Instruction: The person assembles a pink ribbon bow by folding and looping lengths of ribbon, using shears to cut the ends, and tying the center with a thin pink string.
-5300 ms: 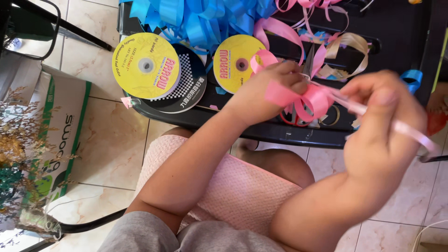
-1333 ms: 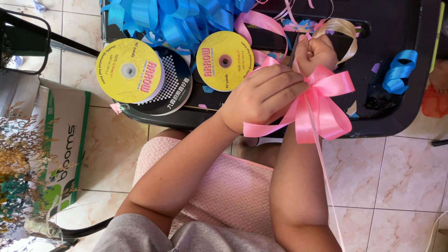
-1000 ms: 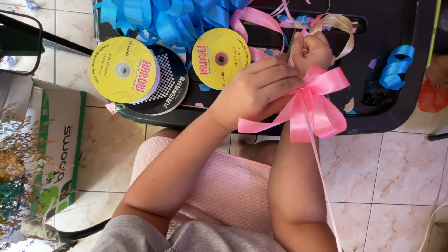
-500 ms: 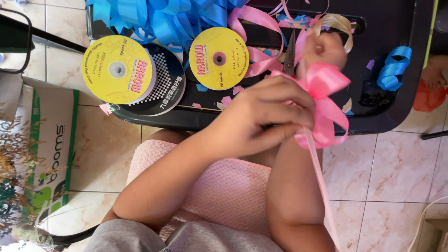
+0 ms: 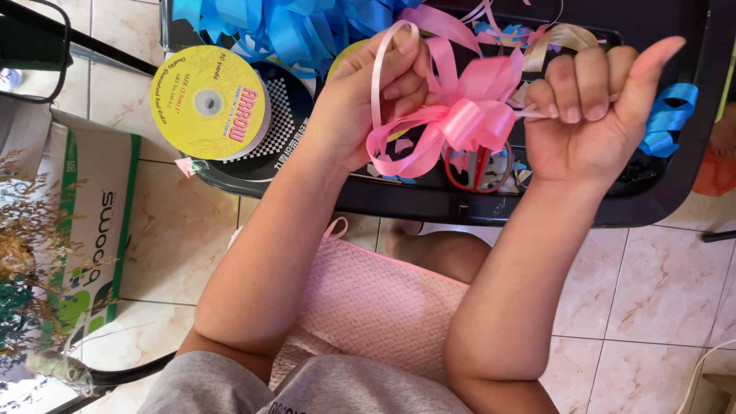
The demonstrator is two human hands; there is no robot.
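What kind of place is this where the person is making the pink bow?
Probably a home or small shop craft corner for gift bows: a black table holds a yellow ribbon spool and heaped blue ribbon bows, while both hands shape a pink ribbon bow above tiled floor.

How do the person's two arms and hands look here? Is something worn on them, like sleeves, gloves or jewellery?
Both forearms are bare up to the elbows. The left hand and the right hand have no gloves, and no rings, watch or bracelet show. The fingernails are short and look unpainted. No sleeve reaches the forearms; only a grey garment shows at the bottom edge.
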